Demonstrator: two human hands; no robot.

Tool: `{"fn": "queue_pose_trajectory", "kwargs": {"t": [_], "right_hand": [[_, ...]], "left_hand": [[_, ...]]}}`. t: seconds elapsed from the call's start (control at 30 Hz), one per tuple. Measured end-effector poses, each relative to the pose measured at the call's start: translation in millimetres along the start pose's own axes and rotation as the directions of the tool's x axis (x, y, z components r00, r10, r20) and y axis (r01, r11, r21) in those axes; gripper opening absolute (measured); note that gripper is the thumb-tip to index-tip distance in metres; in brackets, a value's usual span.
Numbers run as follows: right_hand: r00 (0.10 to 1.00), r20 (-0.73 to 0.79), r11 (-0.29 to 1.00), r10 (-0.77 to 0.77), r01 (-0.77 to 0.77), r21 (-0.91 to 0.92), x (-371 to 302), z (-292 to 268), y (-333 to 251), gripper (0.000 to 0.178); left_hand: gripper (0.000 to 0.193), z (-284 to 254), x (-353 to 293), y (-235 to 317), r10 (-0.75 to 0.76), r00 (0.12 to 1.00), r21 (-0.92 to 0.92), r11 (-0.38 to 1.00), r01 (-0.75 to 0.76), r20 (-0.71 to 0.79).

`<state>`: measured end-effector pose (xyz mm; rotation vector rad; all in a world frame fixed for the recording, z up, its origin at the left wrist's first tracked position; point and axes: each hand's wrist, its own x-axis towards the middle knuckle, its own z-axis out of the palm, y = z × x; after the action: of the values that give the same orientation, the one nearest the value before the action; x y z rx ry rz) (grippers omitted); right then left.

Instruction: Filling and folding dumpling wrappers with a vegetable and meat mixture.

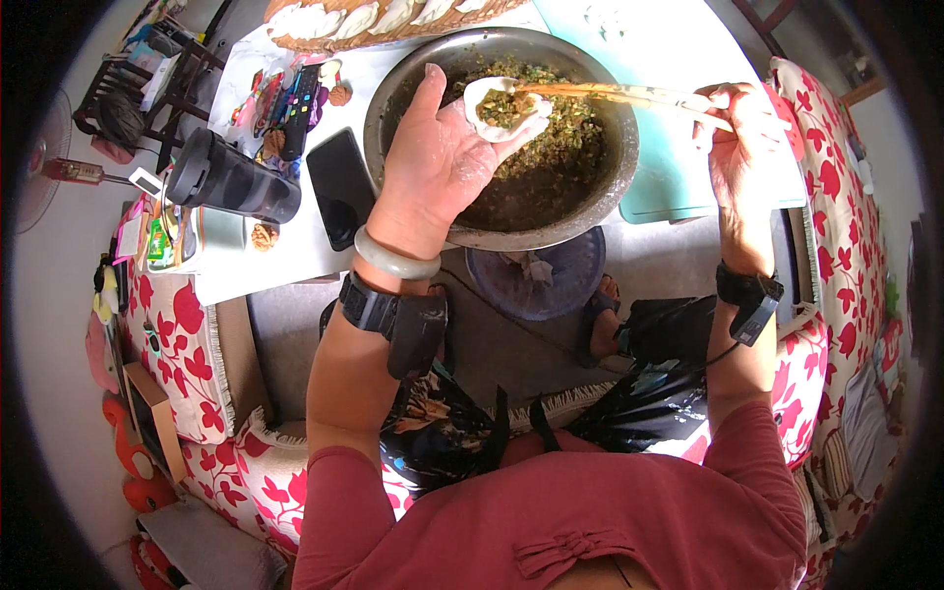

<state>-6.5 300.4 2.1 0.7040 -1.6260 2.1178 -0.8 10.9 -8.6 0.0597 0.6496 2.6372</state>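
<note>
A round white dumpling wrapper (476,96) lies across the fingers of my left hand (442,162), palm up over the metal basin. A small heap of chopped filling sits in the wrapper's middle. My right hand (739,143) grips a pair of wooden chopsticks (619,91), their tips touching the filling in the wrapper. Beneath both, the wide metal basin (625,172) holds more green-brown filling (562,147) around a bare patch of its bottom. White flour dusts my left palm and fingers.
Behind the basin, a woven tray (447,25) carries several folded dumplings (356,20). Left of it lie a black phone (336,187), a dark tumbler (236,182) and a remote control (298,123). A pale teal board (678,177) is at right. Below the table edge stands a blue bin (551,295).
</note>
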Motion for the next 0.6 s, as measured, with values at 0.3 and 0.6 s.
{"fn": "queue_pose_trajectory", "kwargs": {"t": [0.3, 0.6], "right_hand": [[0.977, -0.192, 0.987, 0.095, -0.067, 0.146, 3.1, 7.9, -4.7, 0.021], [0.991, -0.102, 0.995, 0.092, -0.087, 0.052, 5.7, 10.9, -8.5, 0.013]], "left_hand": [[0.059, -12.7, -10.4, -5.9, 0.284, 0.896, 0.473, 0.772, -0.425, 0.342], [0.056, -7.6, -4.5, -2.7, 0.112, 0.993, 0.242, 0.963, -0.12, 0.045]]}}
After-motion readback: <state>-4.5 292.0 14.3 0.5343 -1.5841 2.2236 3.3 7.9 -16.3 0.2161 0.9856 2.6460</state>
